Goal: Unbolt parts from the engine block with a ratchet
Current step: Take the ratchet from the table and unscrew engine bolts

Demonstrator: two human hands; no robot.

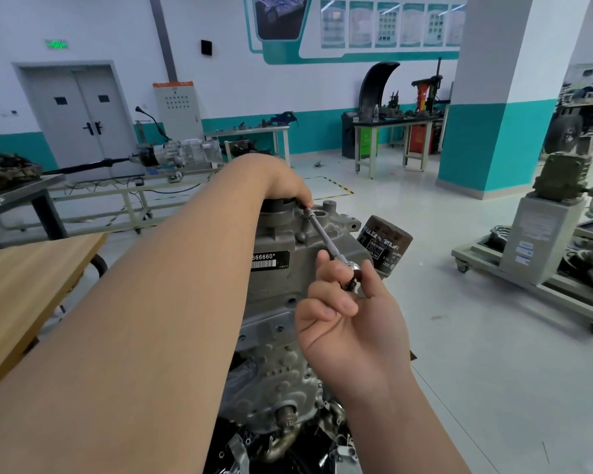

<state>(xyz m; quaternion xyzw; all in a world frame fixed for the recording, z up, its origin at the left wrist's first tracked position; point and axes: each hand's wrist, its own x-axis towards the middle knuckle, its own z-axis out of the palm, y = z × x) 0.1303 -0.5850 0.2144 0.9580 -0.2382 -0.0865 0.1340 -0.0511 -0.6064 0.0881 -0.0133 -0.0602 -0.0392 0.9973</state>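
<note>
Slim silver ratchet (326,238) slants across the top of the grey engine block (274,302). Right hand (350,323) pinches its round head, palm up; left hand (285,186) seems curled round the handle's far end, fingers hidden.

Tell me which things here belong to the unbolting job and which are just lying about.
In use: ratchet, engine block, left hand, right hand.
Lying about: wooden table, gearbox, back workbench.
</note>
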